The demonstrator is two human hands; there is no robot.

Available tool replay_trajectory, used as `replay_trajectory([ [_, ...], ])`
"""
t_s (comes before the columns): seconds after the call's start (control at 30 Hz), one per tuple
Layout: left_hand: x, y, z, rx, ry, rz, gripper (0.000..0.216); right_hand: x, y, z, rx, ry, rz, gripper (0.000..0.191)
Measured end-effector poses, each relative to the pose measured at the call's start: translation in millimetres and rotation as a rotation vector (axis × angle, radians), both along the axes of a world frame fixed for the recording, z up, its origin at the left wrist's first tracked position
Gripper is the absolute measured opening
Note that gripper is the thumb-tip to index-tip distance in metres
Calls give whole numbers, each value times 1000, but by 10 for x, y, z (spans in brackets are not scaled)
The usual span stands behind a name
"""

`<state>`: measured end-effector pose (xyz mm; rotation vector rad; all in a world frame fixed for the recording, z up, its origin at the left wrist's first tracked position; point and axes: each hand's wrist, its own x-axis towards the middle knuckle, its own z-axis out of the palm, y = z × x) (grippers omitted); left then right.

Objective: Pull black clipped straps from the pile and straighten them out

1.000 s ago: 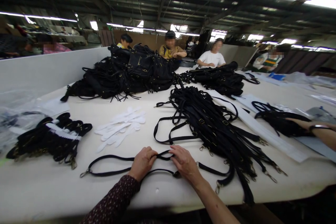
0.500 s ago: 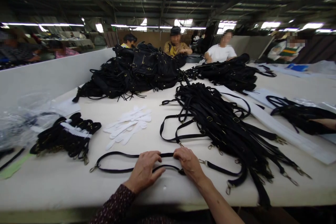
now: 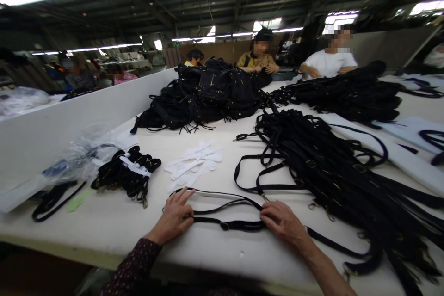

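The left hand (image 3: 176,216) lies flat with fingers spread, pinning one end of a folded black strap (image 3: 225,215) to the white table (image 3: 104,226), while the right hand (image 3: 282,222) presses the other end, fingers closed over it. The strap looks light, limp and flexible, best held near its small metal buckle (image 3: 225,225).

Factory floor, bag assembly: strip lights overhead, long white worktop (image 3: 215,249), black strap pile (image 3: 333,166) at 2 o'clock, workers seated at 12.
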<state>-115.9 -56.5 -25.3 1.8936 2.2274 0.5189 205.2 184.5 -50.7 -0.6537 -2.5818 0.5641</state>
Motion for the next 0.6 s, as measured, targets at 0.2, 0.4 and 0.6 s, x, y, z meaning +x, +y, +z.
replay_trajectory([
  [0.2, -230, 104, 83, -73, -23, -82, 8, -24, -20, 24, 54, 4, 50, 14],
  [0.4, -125, 96, 17, 7, 10, -75, 11, 62, -92, 216, 9, -53, 52, 13],
  [0.6, -112, 180, -242, 180, 151, -34, 9, 241, -174, 41, 40, -72, 35, 29],
])
